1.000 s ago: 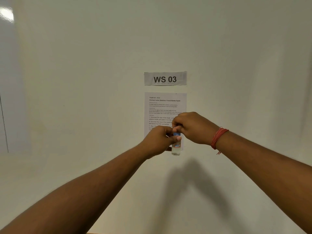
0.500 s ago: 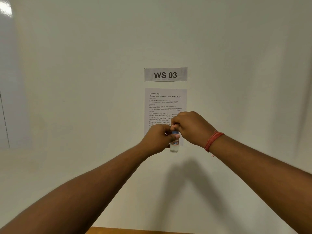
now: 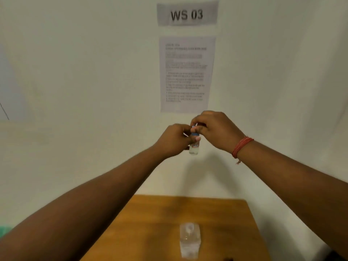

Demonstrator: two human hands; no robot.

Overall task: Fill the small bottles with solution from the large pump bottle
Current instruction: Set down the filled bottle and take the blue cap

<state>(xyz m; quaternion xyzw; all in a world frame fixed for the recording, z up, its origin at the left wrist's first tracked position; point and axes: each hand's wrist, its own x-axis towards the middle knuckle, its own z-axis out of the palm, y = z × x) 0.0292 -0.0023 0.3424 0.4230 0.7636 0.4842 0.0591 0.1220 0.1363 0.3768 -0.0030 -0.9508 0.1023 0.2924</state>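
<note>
I hold a small clear bottle (image 3: 194, 148) up in front of the wall, above the far end of the table. My left hand (image 3: 174, 140) grips its body from the left. The fingers of my right hand (image 3: 212, 129) pinch its blue cap (image 3: 193, 129) from above. The bottle's upper part is hidden by my fingers. A large clear bottle (image 3: 189, 241) stands on the wooden table (image 3: 150, 223) below, blurred; its top is hard to make out.
A sign reading WS 03 (image 3: 187, 15) and a printed instruction sheet (image 3: 186, 74) hang on the white wall. Something green (image 3: 4, 229) shows at the left edge. A small dark object (image 3: 227, 259) lies at the table's near edge.
The view has tilted down, so the table and the large bottle now show. Both hands stay on the small bottle and have barely shifted relative to each other.
</note>
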